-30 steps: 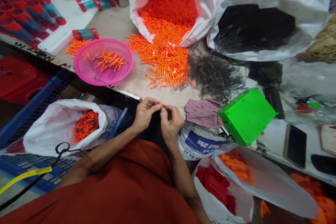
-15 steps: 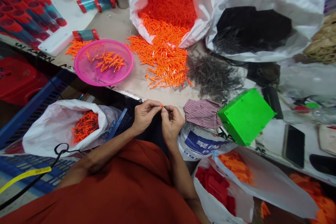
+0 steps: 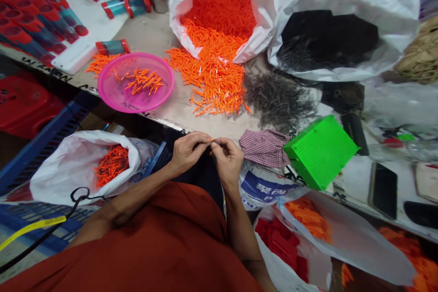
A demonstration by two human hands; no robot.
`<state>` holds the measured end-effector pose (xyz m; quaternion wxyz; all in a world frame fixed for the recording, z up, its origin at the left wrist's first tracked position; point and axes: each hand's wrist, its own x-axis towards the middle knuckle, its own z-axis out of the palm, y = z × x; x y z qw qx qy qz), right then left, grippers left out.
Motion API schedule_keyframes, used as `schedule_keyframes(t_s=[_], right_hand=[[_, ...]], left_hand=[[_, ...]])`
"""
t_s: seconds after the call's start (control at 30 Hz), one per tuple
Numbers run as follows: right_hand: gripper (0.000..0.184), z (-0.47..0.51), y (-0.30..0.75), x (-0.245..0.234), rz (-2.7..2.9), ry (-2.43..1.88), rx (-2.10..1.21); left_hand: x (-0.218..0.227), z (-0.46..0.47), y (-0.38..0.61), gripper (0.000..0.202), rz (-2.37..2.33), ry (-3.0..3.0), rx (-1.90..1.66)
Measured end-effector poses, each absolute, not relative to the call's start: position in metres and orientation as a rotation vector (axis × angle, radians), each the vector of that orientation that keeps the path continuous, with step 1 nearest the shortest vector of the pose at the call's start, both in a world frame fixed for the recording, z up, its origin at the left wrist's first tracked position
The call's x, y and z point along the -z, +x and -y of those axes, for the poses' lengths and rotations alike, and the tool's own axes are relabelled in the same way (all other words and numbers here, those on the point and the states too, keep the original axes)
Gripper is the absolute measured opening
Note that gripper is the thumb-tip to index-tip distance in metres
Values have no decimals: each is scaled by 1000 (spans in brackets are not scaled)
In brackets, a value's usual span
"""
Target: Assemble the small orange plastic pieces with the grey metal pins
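Observation:
My left hand (image 3: 187, 151) and my right hand (image 3: 226, 157) meet fingertip to fingertip just off the table's front edge. Pinched in the left is a small orange plastic piece (image 3: 211, 140), mostly covered by the fingers. The right pinches a thin dark piece that reaches the orange one; little of it shows. Beyond my hands lie a heap of slim orange plastic pieces (image 3: 219, 86), spilling from a white sack (image 3: 268, 13), and a pile of thin dark grey pieces (image 3: 278, 100). A pink basket (image 3: 112, 93) at the left holds orange pieces with dark ends.
A white sack (image 3: 51, 173) with orange-and-dark pieces stands low at the left. On the right are a checked cloth (image 3: 265, 147), a green basket (image 3: 321, 153), a phone (image 3: 383, 189) and a sack of black pieces (image 3: 400, 9). Red-capped tubes (image 3: 41, 13) fill the back left.
My right hand has shifted slightly right and down, and my left slightly left. Both still pinch at the small orange piece; the piles look the same.

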<state>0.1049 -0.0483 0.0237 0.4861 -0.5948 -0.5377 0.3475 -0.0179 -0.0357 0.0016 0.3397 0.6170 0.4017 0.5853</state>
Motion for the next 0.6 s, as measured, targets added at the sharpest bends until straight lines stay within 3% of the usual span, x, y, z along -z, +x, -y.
schedule_keyframes(t_s=[0.27,0.43,0.6], right_hand=[[10,42,114,-34,1665,-1288,-555],[8,40,113,-26,1624,-1293,-582],[7,38,112,-21,1526,-1301,-669]], left_hand=[[-9,35,-16,7,-1032,1148,-1391],[-7,30,-13,24,-888,718,-1355],[-7,26,-11,23,-866,553,-1299]])
